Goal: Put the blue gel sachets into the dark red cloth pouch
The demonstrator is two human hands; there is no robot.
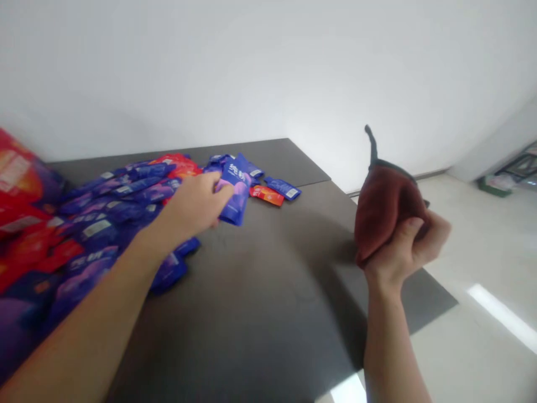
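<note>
Between the thumb and fingers of my left hand (195,202) is a purple-blue packet (235,190) with white lettering, held above the table beside the heap. My right hand (405,249) grips a dark red cloth pouch (384,204) with a black rim and a short black cord sticking up. The pouch is raised over the table's right edge; whether anything is inside is hidden. Just beyond the held packet lie an orange-red packet (267,195) and a blue packet (283,188) with a white label.
A large heap of blue packets (98,229) and red packets covers the left of the dark grey table (251,319). A white wall (251,73) rises behind it. Pale floor (482,252) lies to the right, with a green box (495,186) farther off.
</note>
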